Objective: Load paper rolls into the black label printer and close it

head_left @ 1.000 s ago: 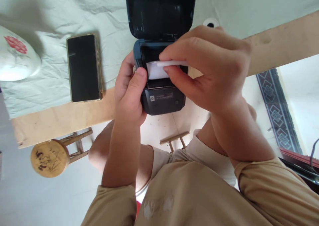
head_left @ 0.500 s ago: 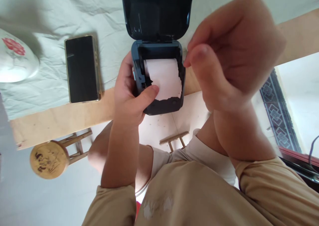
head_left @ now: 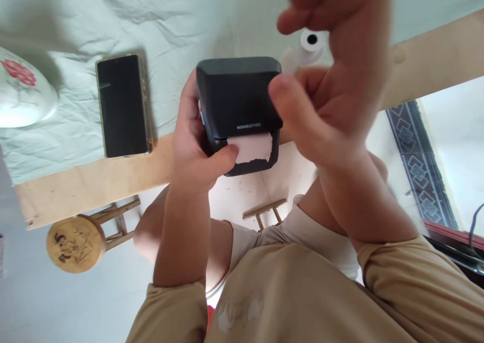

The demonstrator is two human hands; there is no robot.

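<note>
— Black plastic, that small box-shaped label printer (head_left: 238, 101) at the centre of the frame: what is in it?

— White paper; a torn-edged strip of white paper (head_left: 252, 148) sticks out of the slot under its shut lid. The printer sits at the edge of the pale wooden table (head_left: 94, 179).

— Who holds it?

— The left hand (head_left: 196, 146) is wrapped around its left side, thumb pressed on the strip. The right hand (head_left: 328, 91) hangs over the printer's right edge, fingers loose and apart, gripping nothing.

— And half a second ago?

— The lid stood open, showing the roll in the bay; now it is down.

— Around it?

— A black smartphone (head_left: 121, 105) on the wrinkled white cloth (head_left: 151, 20) at left, a small white paper roll (head_left: 312, 45) at upper right.
</note>
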